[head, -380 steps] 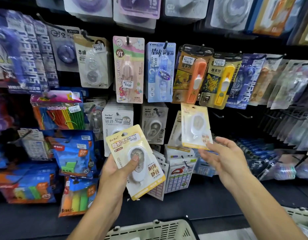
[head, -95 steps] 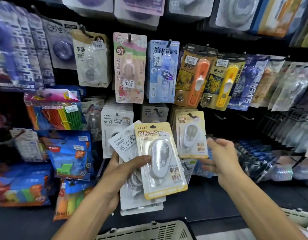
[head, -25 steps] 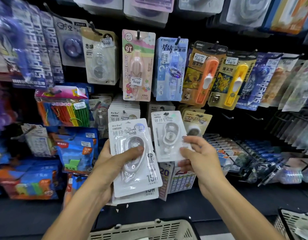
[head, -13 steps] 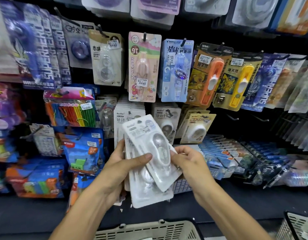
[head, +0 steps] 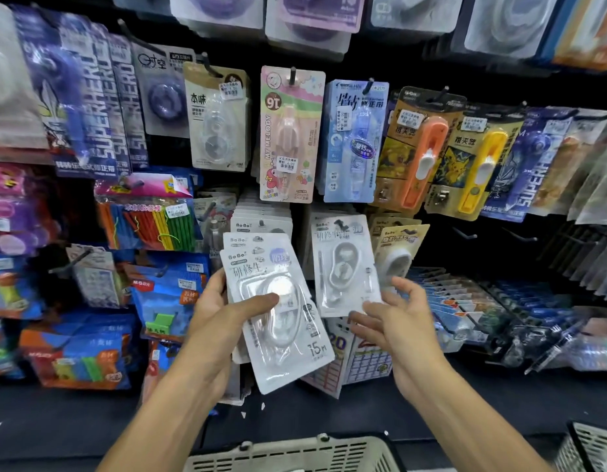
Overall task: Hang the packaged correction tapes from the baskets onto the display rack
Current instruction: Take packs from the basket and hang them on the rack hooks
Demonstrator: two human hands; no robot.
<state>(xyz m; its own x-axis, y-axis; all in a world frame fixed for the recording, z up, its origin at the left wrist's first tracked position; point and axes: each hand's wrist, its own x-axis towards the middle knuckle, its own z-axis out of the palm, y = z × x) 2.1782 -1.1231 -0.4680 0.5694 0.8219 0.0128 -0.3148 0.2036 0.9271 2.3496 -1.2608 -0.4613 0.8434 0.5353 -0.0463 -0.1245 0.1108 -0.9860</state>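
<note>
My left hand (head: 220,315) grips a small stack of white packaged correction tapes (head: 281,321), thumb across the top blister. A matching white package (head: 343,264) hangs on a hook of the display rack, just right of the stack. My right hand (head: 397,321) is below it with fingers spread, fingertips at the package's lower right edge and holding nothing. A yellow packaged tape (head: 397,253) hangs on the hook to the right. More white packs (head: 261,223) hang behind the stack.
A beige basket (head: 295,454) sits below my arms, and a second basket (head: 591,447) shows at the bottom right. Bare hooks (head: 465,233) stick out right of the yellow pack. Coloured stationery packs crowd the rack on the left and above.
Half a second ago my right hand was pulling the top package off the stack. That package now hangs on the hook and my right hand has let go of it.
</note>
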